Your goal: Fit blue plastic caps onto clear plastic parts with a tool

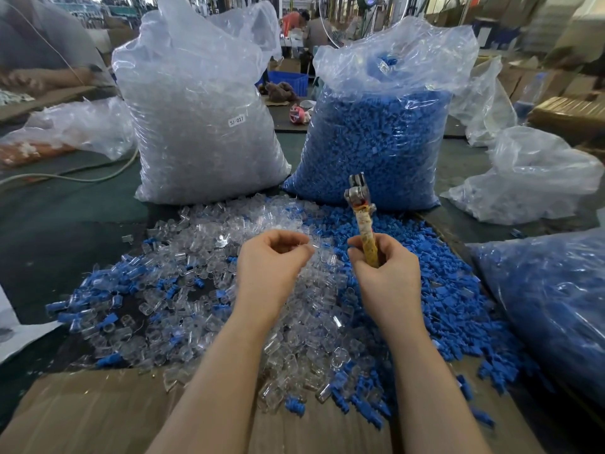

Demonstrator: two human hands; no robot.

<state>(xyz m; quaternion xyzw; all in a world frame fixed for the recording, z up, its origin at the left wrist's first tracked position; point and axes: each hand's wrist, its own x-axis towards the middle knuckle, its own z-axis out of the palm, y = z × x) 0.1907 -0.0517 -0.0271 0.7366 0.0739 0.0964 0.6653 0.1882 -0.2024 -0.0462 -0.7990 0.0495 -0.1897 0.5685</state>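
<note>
The metal-headed tool with a yellow taped handle [361, 221] stands upright, long axis vertical, head up, above the heaped small clear plastic parts [203, 257] and little blue plastic caps [451, 309]. My right hand [386, 273] grips it; my left hand [271, 260] curls, seemingly pinching something clear. I'd seat squarely before pressing.
</note>
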